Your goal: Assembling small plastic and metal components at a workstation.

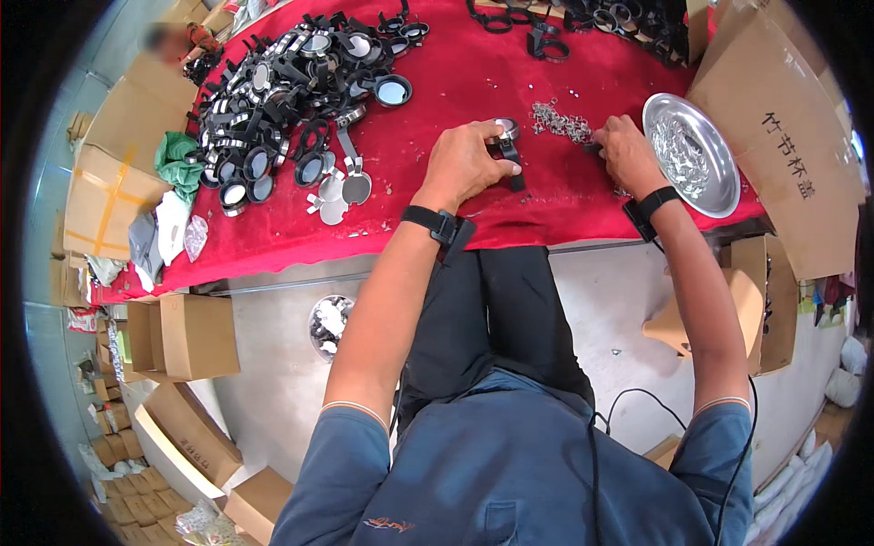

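1. Left hand [462, 162]: thumb and fingers closed on a black-and-silver round lid [511, 144], at the red surface [464, 77]'s near edge.
2. Lid: long axis roughly near-far; round end away, black tab toward wearer, slightly right.
3. Right hand [630, 156]: fingers curled, beside metal clips [560, 123]; can't tell grip.

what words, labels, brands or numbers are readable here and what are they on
I'm not copying any wording; this is where writing stands:
Big cardboard box at right: one line of large dark characters, clear.
Brown carton at lower left: a row of small dark characters, too blurred to read surely.
Blue shirt: small orange script-like lettering, hard to read.
Round silver-and-black part in the left hand: none visible.
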A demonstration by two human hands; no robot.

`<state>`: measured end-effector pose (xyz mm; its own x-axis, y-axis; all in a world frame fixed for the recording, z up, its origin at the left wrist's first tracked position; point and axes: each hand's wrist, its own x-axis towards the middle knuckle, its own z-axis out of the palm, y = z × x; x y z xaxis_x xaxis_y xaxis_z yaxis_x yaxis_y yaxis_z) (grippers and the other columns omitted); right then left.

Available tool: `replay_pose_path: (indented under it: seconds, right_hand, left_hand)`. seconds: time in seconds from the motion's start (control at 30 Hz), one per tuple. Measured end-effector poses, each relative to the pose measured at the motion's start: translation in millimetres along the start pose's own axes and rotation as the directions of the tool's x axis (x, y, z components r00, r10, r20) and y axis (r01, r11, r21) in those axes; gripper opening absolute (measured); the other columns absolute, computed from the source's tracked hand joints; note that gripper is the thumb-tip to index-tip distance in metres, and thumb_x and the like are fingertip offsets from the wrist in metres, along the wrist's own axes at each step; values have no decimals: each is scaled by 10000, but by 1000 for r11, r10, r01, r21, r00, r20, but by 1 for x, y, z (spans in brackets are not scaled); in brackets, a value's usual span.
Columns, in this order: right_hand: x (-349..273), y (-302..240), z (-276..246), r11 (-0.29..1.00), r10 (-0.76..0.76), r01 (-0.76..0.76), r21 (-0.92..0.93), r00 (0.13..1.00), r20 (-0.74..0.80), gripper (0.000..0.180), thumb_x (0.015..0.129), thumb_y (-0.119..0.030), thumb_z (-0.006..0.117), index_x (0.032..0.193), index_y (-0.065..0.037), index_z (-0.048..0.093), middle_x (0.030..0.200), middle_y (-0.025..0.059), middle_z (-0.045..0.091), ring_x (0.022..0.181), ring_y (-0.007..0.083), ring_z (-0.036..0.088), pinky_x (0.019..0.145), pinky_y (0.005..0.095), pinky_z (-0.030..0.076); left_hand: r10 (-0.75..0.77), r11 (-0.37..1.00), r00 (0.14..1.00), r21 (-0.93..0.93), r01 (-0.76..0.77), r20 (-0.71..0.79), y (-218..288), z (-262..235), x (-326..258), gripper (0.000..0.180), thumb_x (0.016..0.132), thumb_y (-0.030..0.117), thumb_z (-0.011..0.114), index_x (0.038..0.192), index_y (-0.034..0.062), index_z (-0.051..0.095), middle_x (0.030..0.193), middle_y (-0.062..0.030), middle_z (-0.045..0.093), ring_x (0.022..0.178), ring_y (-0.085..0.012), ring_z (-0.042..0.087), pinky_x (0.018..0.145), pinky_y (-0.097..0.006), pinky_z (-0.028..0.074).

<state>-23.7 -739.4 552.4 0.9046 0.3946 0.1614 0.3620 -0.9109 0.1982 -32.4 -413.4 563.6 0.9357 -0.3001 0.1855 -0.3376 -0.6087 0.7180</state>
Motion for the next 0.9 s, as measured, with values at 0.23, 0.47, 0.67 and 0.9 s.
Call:
replay_pose_path:
  seconds: [0.23,0.47,0.67,0.9]
  right_hand:
    - [4,-37,-15,956,46,58,289,939,-340,103,925,-142,760,962,-57,804,920,161,720,959,382,682,873,493,564]
    - [39,-112,-12,651,431,-190,735,890,-152,214,933,-194,770,1071,-33,803,923,244,773,889,442,764,824,521,595]
    - [43,-124,-14,544,456,-246,802,889,-37,244,918,-190,765,1102,-34,799,922,245,775,908,443,768,840,523,596]
    - [42,-146,-37,751,416,-280,598,904,-99,312,867,-278,793,982,5,731,877,266,755,884,480,749,796,554,597]
  left_hand:
    - [104,993,982,67,-94,-160,-17,19,-3,733,723,228,977,1363,-38,739,1494,-253,675,1266,-368,728,1136,-415,554]
    - [66,983,983,-160,-94,-170,-2,22,1,544,672,187,955,1131,-21,749,1165,-225,753,1142,-425,719,1037,-481,571]
    - [139,974,949,-136,-183,-282,-7,28,0,455,661,149,926,1052,-16,764,1102,-215,765,1097,-427,718,985,-473,576]
    - [234,961,847,-16,-275,-477,-16,47,5,256,765,81,777,1001,-18,783,1017,-207,768,1048,-415,723,966,-484,563]
